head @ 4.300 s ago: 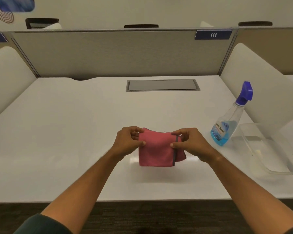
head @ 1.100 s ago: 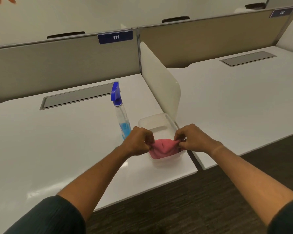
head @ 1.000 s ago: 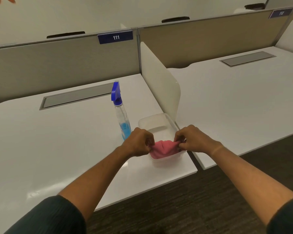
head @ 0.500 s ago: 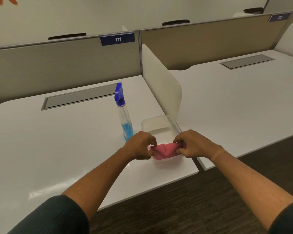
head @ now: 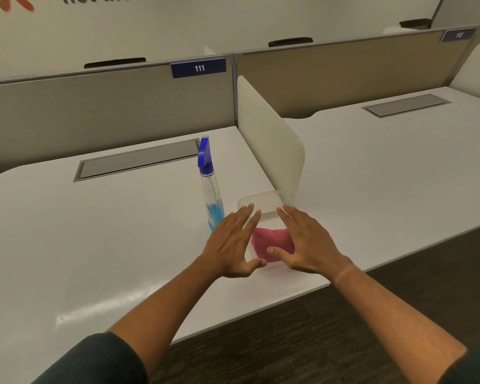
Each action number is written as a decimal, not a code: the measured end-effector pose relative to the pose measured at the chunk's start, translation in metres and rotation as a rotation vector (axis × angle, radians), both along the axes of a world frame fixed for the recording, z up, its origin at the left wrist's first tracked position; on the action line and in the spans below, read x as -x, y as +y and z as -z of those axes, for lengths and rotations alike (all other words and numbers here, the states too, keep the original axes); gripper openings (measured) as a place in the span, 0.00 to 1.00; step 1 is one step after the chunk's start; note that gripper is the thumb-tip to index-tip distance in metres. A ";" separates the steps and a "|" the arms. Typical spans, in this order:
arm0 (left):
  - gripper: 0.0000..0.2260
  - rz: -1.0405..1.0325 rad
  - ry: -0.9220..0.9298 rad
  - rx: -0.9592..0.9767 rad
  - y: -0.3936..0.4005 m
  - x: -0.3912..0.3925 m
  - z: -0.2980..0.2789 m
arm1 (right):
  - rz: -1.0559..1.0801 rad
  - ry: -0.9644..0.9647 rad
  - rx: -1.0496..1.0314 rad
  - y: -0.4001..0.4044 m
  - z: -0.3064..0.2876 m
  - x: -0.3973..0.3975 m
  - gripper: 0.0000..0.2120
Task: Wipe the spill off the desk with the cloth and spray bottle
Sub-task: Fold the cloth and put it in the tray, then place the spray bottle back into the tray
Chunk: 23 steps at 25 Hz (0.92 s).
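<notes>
The folded pink cloth [head: 272, 242] lies inside a clear plastic container [head: 263, 202] near the right front corner of the white desk [head: 94, 245]. My left hand [head: 233, 245] hovers flat over the container's left side, fingers spread, holding nothing. My right hand [head: 308, 242] is spread over its right side, also empty, thumb above the cloth. The spray bottle [head: 209, 187] with a blue trigger head and blue liquid stands upright just left of the container, behind my left hand. I cannot make out any spill on the desk.
A white divider panel [head: 269, 142] rises right behind the container, splitting this desk from the neighbouring desk [head: 385, 167]. A grey cable hatch [head: 139, 159] sits at the back. Beige partition walls close the far side. Dark floor lies below the front edge.
Both hands pinched the cloth and lowered it into the container; now they have let go and opened flat above it. The cloth rests in the container.
</notes>
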<state>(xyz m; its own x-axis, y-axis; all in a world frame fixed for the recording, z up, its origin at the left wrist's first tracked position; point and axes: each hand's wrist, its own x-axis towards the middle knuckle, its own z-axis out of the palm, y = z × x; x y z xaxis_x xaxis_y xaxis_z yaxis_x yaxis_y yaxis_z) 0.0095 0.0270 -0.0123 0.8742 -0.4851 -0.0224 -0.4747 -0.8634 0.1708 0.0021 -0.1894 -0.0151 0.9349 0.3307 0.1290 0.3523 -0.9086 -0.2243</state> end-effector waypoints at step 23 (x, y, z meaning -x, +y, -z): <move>0.46 -0.300 0.062 0.415 0.118 -0.001 -0.009 | 0.009 -0.103 -0.212 0.123 -0.002 -0.013 0.48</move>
